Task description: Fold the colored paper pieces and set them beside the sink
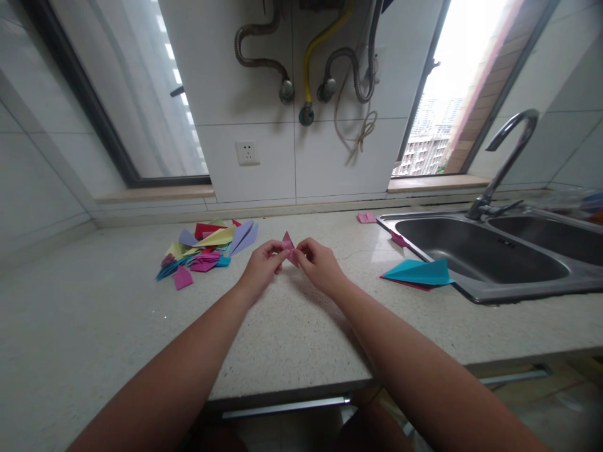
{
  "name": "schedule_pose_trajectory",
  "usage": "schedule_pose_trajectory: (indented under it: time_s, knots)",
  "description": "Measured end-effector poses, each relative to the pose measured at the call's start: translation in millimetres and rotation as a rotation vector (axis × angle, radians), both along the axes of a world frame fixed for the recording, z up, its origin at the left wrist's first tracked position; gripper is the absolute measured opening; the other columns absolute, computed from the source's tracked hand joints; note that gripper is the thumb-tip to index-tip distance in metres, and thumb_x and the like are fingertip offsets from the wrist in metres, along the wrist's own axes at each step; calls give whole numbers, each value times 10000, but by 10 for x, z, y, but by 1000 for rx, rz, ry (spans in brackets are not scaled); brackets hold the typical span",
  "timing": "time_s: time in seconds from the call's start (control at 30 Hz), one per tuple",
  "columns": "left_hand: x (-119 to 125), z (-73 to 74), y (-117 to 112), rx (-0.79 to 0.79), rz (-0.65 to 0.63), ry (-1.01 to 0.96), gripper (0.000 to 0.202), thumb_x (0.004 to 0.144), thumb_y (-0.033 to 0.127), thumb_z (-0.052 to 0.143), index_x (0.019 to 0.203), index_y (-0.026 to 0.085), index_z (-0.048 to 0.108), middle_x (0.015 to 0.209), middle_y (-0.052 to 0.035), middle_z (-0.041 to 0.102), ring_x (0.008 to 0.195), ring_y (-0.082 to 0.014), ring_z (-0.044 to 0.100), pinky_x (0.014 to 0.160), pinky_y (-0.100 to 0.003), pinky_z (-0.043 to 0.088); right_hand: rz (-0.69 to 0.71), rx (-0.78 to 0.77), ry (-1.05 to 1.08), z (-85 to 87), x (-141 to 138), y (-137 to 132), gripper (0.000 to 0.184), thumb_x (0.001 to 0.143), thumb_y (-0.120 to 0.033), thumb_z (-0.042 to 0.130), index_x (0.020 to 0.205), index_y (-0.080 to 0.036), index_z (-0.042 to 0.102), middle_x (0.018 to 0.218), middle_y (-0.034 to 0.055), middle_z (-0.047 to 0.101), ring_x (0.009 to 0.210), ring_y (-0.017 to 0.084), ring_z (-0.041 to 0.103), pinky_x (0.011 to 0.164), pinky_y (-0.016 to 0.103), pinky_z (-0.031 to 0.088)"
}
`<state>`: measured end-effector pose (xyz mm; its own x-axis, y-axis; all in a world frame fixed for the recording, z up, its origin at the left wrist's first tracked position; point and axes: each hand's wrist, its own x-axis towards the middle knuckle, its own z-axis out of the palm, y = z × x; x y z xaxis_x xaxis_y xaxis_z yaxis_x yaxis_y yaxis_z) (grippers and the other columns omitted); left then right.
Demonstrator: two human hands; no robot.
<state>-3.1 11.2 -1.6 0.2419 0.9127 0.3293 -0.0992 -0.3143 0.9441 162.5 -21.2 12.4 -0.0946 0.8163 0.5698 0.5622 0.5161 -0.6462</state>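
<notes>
A small piece of folded pink paper [290,248] is held up between my two hands, just above the countertop. My left hand [264,267] pinches its left side between thumb and fingers. On the other side, my right hand [319,263] grips the right edge with thumb and fingertips. One pointed corner of the paper sticks up between the hands; part of the paper is hidden by my fingers. Left of my hands lies a pile of folded coloured papers [214,237], with a magenta folded piece [183,277] at its near edge.
At right, a blue paper plane [417,272] rests by the steel sink [475,294], touching its rim. A magenta folded paper [399,238] and a pink one [366,217] lie near the sink's left corner. The faucet [511,147] rises behind. Tiled wall and hoses stand beyond the countertop [277,345].
</notes>
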Motion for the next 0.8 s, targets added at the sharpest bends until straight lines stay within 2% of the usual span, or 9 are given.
schedule_pose_trajectory:
  time_s: [0.2,0.3,0.6,0.8]
  knots:
    - [4,9,-34,39,-32,42,235,774,368,696,915,183,661,693,21,562,505,-70,436,474,-207,333,-17,22,56,-30,-13,32,170,851,-368,579,877,-202,559,711,-4,628,585,119,533,582,249,384]
    - [8,22,-61,62,-34,88,235,780,376,686,911,183,666,712,14,576,520,-77,443,480,-209,333,13,19,76,-50,-20,47,129,847,-328,559,878,-203,555,697,-8,616,593,121,536,582,244,391]
    - [-25,49,-82,124,37,203,295,856,455,574,804,181,672,598,18,542,516,-107,462,499,-223,344,33,0,54,-36,-46,10,122,856,-306,519,780,-211,514,638,-22,570,572,119,510,562,241,367]
    - [-28,56,-98,233,59,262,277,856,433,587,831,178,693,657,3,580,573,-117,480,543,-233,356,20,9,53,-35,-72,-2,160,882,-335,485,775,-216,498,605,-40,518,545,111,465,541,236,336]
